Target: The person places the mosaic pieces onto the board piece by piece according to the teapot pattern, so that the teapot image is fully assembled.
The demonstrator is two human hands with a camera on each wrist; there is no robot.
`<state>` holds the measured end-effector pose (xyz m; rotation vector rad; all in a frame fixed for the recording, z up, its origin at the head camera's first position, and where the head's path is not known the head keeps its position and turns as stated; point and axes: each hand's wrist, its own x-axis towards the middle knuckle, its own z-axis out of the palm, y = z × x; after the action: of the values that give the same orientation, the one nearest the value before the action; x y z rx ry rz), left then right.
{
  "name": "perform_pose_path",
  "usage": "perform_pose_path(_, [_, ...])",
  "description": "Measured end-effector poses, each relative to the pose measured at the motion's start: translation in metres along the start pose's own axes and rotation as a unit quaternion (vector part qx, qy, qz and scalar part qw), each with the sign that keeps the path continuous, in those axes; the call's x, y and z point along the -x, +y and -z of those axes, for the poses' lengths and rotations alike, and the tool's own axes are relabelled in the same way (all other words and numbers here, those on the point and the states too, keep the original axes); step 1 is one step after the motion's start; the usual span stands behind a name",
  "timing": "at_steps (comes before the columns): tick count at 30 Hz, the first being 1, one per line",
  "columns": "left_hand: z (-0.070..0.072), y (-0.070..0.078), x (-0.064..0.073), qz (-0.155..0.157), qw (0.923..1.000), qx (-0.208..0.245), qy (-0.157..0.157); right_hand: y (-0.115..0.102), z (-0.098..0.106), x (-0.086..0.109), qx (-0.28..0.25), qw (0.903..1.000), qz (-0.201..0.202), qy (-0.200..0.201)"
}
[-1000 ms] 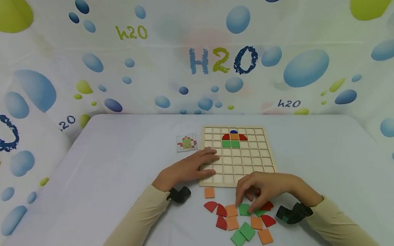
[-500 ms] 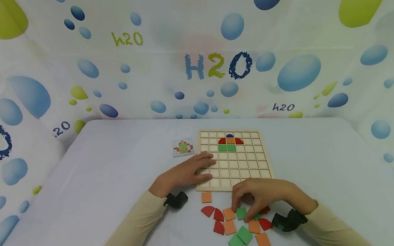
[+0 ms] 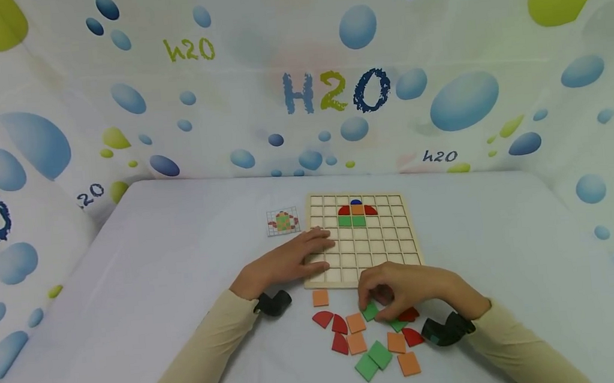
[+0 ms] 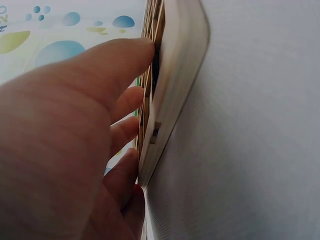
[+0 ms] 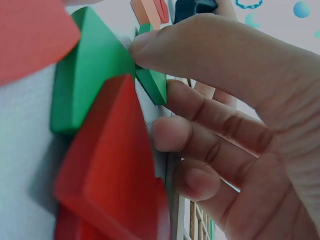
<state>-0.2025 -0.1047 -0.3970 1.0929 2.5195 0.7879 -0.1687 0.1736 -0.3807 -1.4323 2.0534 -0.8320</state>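
Observation:
My left hand (image 3: pixel 285 260) rests on the left edge of a wooden grid board (image 3: pixel 392 246), its fingers spread over the cells; in the left wrist view the thumb lies along the rim. On the board's upper part sit red quarter-circles, a blue rounded piece (image 3: pixel 356 202), an orange square (image 3: pixel 358 210) and two green squares (image 3: pixel 345 221). Just below the board's front edge, my right hand (image 3: pixel 409 285) pinches a green square tile (image 3: pixel 370 311) between thumb and index finger. In the right wrist view this green tile (image 5: pixel 154 85) stands tilted; the other fingers are curled loosely.
Loose tiles lie in front of the board: orange squares (image 3: pixel 409 364), green squares (image 3: pixel 380 354) and red quarter-circles (image 3: pixel 339 343). Some red and green ones lie beneath the right hand. A card with a gridded teapot picture (image 3: pixel 283 221) lies left of the board.
The green tile, flat beside an orange square before, is now tilted in my right hand's pinch and has shifted slightly toward the board. My left hand stays on the board.

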Motion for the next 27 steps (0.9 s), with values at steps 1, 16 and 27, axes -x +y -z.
perform_pose_path(1, [0.001,0.000,-0.001,-0.001,1.0000,0.000,-0.001,0.000,0.001,0.000,0.002,1.0000,0.004,0.002])
perform_pose_path(16, [0.001,0.000,-0.001,-0.004,1.0000,0.004,0.000,0.007,0.008,0.002,0.010,0.9984,0.033,0.045])
perform_pose_path(27, [0.001,0.001,0.000,-0.007,0.9999,0.009,0.002,0.010,0.022,0.008,-0.003,0.9982,-0.018,0.057])
